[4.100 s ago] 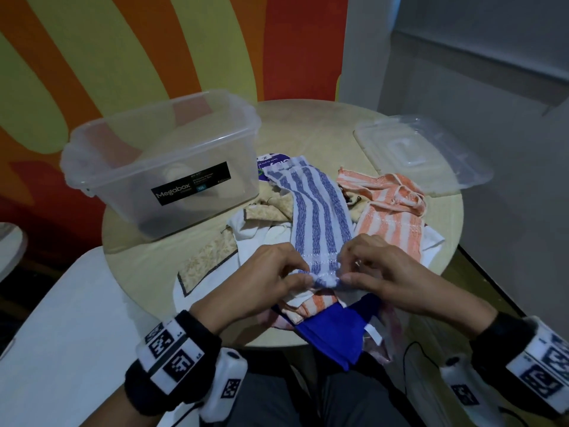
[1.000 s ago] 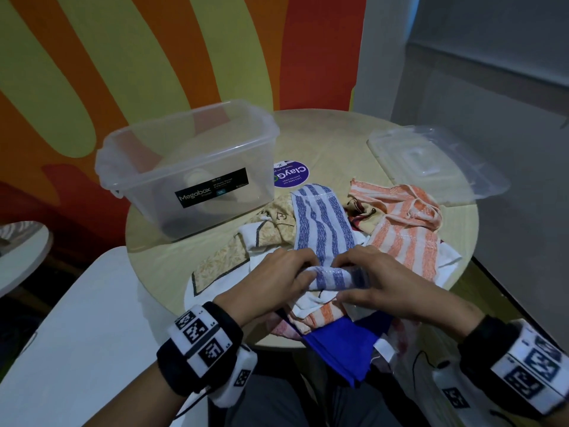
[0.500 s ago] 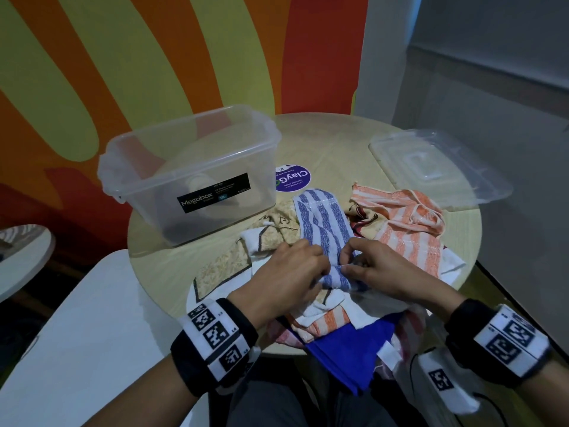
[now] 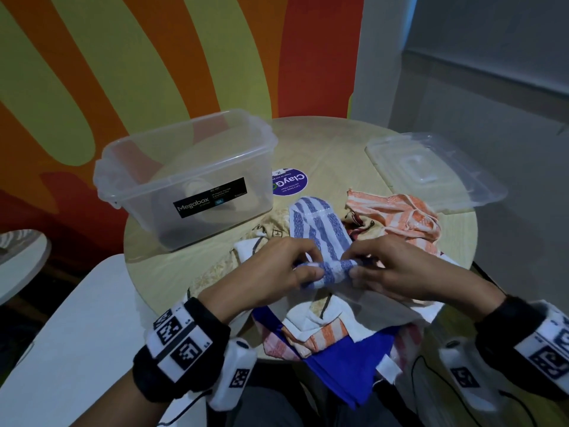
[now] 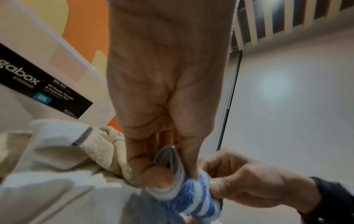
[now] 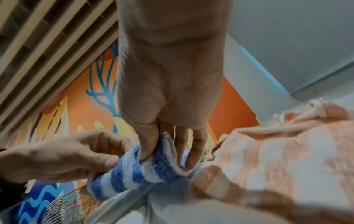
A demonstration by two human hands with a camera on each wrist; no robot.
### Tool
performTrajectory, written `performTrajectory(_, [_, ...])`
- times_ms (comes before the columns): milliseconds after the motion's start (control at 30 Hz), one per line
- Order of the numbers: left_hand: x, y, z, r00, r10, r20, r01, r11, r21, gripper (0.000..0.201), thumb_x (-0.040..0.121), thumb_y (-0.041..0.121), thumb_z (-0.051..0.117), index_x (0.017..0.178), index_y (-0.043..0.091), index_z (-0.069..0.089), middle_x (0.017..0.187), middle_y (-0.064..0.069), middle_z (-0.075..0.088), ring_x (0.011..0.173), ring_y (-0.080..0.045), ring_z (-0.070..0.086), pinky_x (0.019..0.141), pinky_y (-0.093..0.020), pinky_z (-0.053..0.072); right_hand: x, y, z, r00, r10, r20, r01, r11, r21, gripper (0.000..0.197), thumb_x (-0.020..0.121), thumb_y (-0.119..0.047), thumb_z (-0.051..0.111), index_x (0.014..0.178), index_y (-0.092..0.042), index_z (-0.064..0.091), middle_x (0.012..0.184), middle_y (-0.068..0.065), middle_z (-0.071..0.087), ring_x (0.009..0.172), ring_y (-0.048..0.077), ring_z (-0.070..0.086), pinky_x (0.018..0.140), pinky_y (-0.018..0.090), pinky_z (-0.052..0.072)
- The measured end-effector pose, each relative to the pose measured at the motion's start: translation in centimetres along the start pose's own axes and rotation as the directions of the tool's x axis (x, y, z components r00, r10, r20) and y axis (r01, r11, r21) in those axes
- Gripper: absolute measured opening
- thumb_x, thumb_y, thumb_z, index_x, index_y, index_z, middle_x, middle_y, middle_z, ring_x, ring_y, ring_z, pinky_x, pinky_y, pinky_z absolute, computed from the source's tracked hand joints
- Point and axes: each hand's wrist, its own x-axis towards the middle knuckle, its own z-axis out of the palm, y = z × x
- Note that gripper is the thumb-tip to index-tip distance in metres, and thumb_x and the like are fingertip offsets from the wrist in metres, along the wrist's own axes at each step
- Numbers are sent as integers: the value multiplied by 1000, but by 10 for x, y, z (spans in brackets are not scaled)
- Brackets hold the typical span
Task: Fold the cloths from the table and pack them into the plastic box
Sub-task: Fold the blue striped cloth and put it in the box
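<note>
Both hands [image 4: 332, 269] clamped on rolled blue-striped cloth [image 4: 320, 232]; lidless plastic box [image 4: 191, 155] alongside, contents unclear

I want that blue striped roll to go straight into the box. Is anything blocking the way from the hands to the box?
Nothing visible does. The blue striped cloth is held by both the left hand and right hand; the plastic box stands open, its lid lying apart.
</note>
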Motion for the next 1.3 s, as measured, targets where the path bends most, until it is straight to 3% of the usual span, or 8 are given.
performTrajectory(133, [-6, -2, 13, 993, -62, 102, 56, 997, 59, 18, 97, 36, 69, 103, 19, 73, 91, 5, 72, 80, -7, 65, 74, -34, 55, 1, 6, 19, 987, 65, 150, -89, 983, 161, 9, 102, -28, 60, 108, -29, 67, 94, -11, 68, 85, 6, 64, 74, 28, 52])
performTrajectory(333, [-2, 1, 18, 995, 56, -86, -28, 954, 298, 22, 95, 43, 68, 93, 21, 62, 88, 9, 60, 86, -15, 57, 78, -39, 51, 11, 17, 34, 988, 133, 82, -151, 951, 271, 4, 102, -20, 61, 100, -18, 59, 80, -12, 58, 68, 1, 51, 65, 19, 41])
performTrajectory(533, [5, -9, 10, 987, 76, 141, -133, 878, 459, 45, 87, 65, 65, 108, 24, 67, 108, 8, 61, 105, -14, 50, 88, -40, 45, 22, 14, 31, 984, 156, 86, -172, 959, 226, 8, 100, -25, 63, 97, -19, 58, 88, 0, 64, 71, 10, 56, 65, 27, 46])
performTrajectory(767, [4, -29, 10, 995, 94, 30, -99, 967, 234, 17, 102, 32, 59, 113, 20, 58, 104, 3, 66, 93, -18, 59, 80, -38, 46, 13, 3, 25, 998, -45, 38, 47, 998, -43, 41, 84, -58, 72, 114, -34, 59, 111, -15, 56, 101, 4, 53, 82, 25, 47])
performTrajectory(900, [8, -35, 13, 995, 102, -25, -96, 980, 175, 13, 104, 28, 57, 95, 20, 52, 85, 7, 59, 75, -12, 51, 67, -31, 34, 16, 11, 36, 987, -159, -3, 157, 979, -131, 26, 91, -44, 58, 107, -24, 63, 101, -12, 55, 91, 5, 50, 77, 24, 42])
performTrajectory(1067, [1, -39, 13, 994, 112, 7, -112, 980, 162, 37, 87, 61, 67, 98, 28, 55, 93, 11, 57, 83, -9, 52, 70, -26, 41, 20, 17, 22, 997, -50, 57, 48, 998, 32, 10, 98, -33, 65, 102, -24, 68, 100, -13, 62, 89, 7, 59, 75, 24, 47])
performTrajectory(1167, [-1, -43, 12, 993, 120, -10, -119, 987, 107, 27, 89, 41, 73, 106, 27, 57, 101, 11, 57, 91, -10, 53, 78, -29, 44, 17, 15, 9, 994, -52, 93, 49, 998, 25, 11, 99, -34, 64, 102, -24, 68, 99, -9, 65, 88, 11, 62, 78, 37, 51])
performTrajectory(1300, [2, -42, 9, 990, 142, 20, -143, 987, 77, 22, 98, 39, 66, 114, 24, 63, 106, 8, 58, 95, -8, 52, 81, -25, 42, 8, 4, -3, 975, -109, 193, 111, 994, 2, 7, 99, -28, 63, 95, -23, 64, 91, -8, 60, 82, 15, 57, 72, 31, 45])
